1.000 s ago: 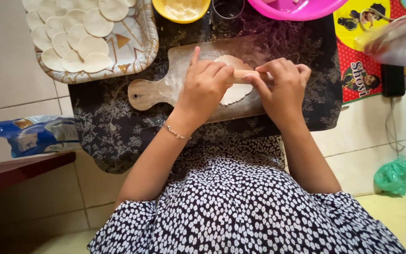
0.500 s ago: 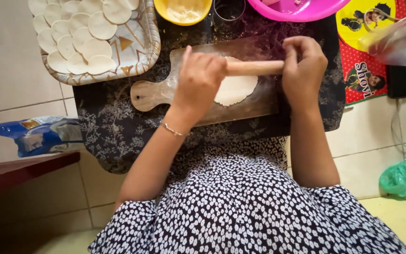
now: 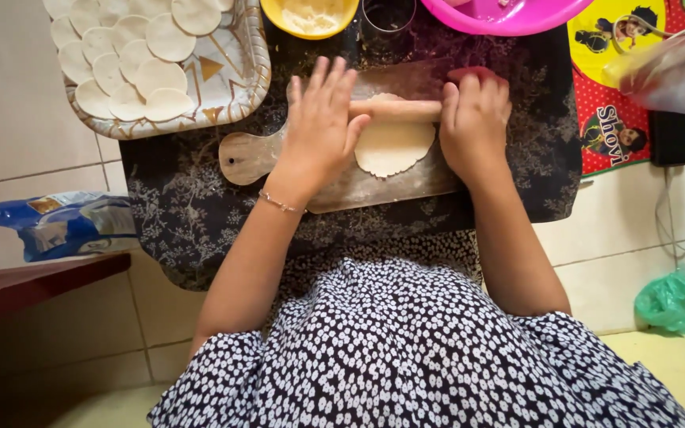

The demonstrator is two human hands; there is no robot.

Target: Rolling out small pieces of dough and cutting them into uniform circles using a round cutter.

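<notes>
Both flat hands, left hand (image 3: 320,127) and right hand (image 3: 475,123), press open-fingered on the thin wooden rolling pin (image 3: 396,109), gripping nothing, over the round pale dough (image 3: 392,147) on the wooden board (image 3: 358,184).

The rolling pin (image 3: 394,109) is travelling away from the body: a second ago it was lying under both palms near the dough's close edge, and now it is sitting across the far edge of the dough disc (image 3: 394,147). The left hand (image 3: 319,127) is opening out flat, fingers now spreading straight over the pin's end. The right hand (image 3: 476,119) is sliding forward with it, palm pressing the other end. More of the dough is showing on the near side of the hands, looking wider and flatter
</notes>
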